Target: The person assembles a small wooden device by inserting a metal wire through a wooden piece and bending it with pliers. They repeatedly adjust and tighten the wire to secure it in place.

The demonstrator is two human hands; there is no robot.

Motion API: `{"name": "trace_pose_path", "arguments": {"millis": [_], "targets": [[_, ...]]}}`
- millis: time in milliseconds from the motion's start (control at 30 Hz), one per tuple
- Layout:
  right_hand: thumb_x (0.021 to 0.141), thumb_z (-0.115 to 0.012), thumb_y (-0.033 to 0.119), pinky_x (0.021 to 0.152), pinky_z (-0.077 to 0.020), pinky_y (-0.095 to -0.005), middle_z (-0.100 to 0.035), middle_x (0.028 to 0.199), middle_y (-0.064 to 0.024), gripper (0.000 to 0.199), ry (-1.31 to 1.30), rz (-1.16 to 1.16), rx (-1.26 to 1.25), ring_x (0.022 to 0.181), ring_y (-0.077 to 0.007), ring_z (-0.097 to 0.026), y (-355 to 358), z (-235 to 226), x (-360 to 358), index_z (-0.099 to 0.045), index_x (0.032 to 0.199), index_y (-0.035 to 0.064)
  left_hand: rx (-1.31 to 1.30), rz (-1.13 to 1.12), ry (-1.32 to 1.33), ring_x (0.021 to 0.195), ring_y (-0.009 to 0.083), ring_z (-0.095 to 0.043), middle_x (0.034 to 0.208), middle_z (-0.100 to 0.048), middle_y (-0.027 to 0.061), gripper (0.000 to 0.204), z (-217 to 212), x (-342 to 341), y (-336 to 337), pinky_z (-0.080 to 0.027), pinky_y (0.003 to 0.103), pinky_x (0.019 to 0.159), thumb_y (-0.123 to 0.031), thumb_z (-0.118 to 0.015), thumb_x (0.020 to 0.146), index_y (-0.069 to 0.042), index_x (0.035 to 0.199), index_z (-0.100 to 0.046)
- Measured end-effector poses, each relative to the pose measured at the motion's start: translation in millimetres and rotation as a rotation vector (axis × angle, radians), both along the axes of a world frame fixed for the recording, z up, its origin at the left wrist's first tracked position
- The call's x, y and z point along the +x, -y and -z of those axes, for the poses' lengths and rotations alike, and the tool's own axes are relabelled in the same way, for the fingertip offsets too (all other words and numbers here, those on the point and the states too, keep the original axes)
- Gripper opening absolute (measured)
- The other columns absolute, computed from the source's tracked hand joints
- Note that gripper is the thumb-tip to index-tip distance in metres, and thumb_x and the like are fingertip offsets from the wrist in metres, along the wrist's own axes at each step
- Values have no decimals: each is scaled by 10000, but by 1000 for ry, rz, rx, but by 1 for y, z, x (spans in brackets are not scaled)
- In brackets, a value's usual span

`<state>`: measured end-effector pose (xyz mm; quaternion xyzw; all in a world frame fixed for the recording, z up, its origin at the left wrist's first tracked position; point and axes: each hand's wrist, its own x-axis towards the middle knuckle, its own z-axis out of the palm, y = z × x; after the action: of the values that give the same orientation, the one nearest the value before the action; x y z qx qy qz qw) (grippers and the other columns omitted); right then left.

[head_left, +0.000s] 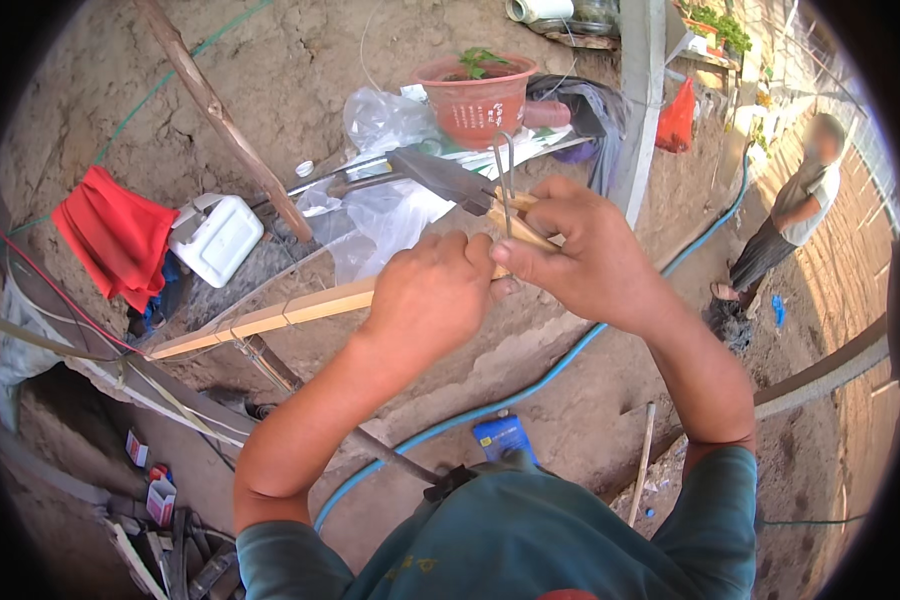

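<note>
My left hand (pixel 432 292) grips a long pale wooden strip (pixel 270 320) that runs down to the left. My right hand (pixel 578 250) is closed around the strip's upper end, next to the left hand, and pinches a bent loop of thin grey wire (pixel 505 175) that sticks up from between its fingers. Just behind the hands lies a dark flat metal blade (pixel 440 175) with a long handle. Where the wire meets the wood is hidden by my fingers.
A terracotta pot (pixel 478 95) with a seedling stands on clear plastic bags. A white plastic can (pixel 215 238), a red cloth (pixel 115 235), a slanting wooden pole (pixel 225 120) and a blue hose (pixel 530 385) lie on the dirt. A person (pixel 795 215) stands at the right.
</note>
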<state>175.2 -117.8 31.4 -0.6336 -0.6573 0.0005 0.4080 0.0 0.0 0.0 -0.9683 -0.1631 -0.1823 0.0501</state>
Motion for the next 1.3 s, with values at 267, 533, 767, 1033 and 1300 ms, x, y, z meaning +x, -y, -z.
{"name": "trace_pose_path", "arguments": {"millis": [267, 533, 767, 1033, 1300], "targets": [[950, -807, 257, 648, -447, -299, -552, 811, -2, 309, -358, -63, -95, 754, -93, -499, -5, -19, -1, -648, 884, 1, 25, 35, 18, 870, 331, -705, 924, -672, 157, 413, -4, -2, 12, -583, 446, 741, -324, -780, 883, 10, 1069, -624], [961, -786, 332, 548, -426, -280, -626, 654, -1, 328, -481, -3, -279, 604, -68, -558, -15, -31, 7, -714, 875, 24, 104, 115, 171, 789, 303, -704, 839, -673, 120, 433, 1, -1, 15, -581, 415, 691, -336, -801, 858, -6, 1092, -649], [967, -755, 367, 537, -406, -278, -623, 663, -17, 348, -558, 1, -388, 594, -78, -549, -22, -25, 14, -699, 894, 31, 108, 115, 187, 767, 304, -707, 801, -672, 108, 442, 3, -2, 20, -580, 400, 665, -334, -828, 829, -22, 1091, -657], [955, -782, 343, 525, -388, -254, -611, 680, 5, 325, -561, -21, -316, 601, -58, -532, -17, -22, 7, -669, 882, 47, -23, 93, 144, 1006, 336, -676, 1193, -617, 164, 517, -8, -15, 22, -571, 440, 815, -358, -830, 829, -52, 1193, -627], [978, -760, 354, 497, -383, -249, -611, 675, 7, 332, -430, 32, -243, 585, -45, -510, -20, -16, -6, -657, 867, 58, -175, 191, 84, 1159, 402, -633, 1335, -581, 169, 640, -9, -58, -13, -557, 451, 949, -193, -853, 799, -83, 1369, -583]]}}
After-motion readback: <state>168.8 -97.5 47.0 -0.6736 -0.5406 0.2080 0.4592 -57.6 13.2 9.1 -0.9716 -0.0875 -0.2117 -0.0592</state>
